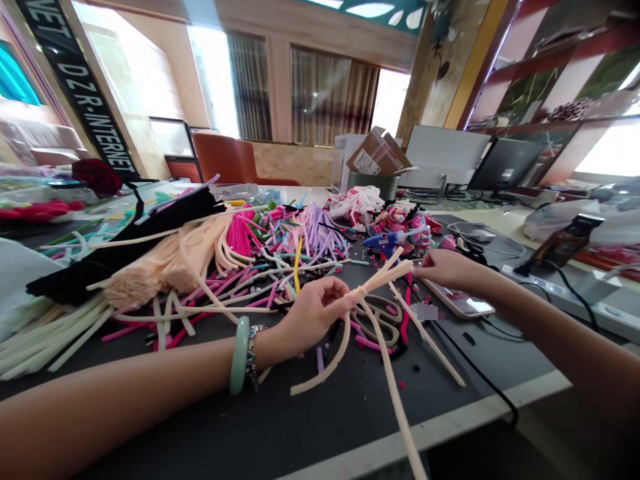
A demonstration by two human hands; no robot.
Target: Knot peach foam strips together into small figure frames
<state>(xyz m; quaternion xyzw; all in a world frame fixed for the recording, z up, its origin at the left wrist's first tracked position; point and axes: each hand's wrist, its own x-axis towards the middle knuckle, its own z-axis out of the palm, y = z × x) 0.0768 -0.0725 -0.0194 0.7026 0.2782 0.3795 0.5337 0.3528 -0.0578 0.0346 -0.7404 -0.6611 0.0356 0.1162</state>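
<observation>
My left hand (313,317), with a green bangle on its wrist, pinches a small bundle of cream pipe cleaners (383,277) just beside its twisted middle. Short ends fan out toward the upper right, while longer stems hang down, one past the table's front edge. My right hand (453,268) is closed, its fingertips pinched at the tip of the short ends. Behind the hanging stems lies a pair of scissors (385,339), only its handles clearly visible. A loose cream stem (440,353) rests to their right.
Thick bundles of cream pipe cleaners (150,277) and black pipe cleaners (150,230) lie at left, with several coloured ones around. Beyond my hands sits a blue glue gun (383,241). A phone (460,301), a power strip (560,290) and a black cable (480,373) are at right.
</observation>
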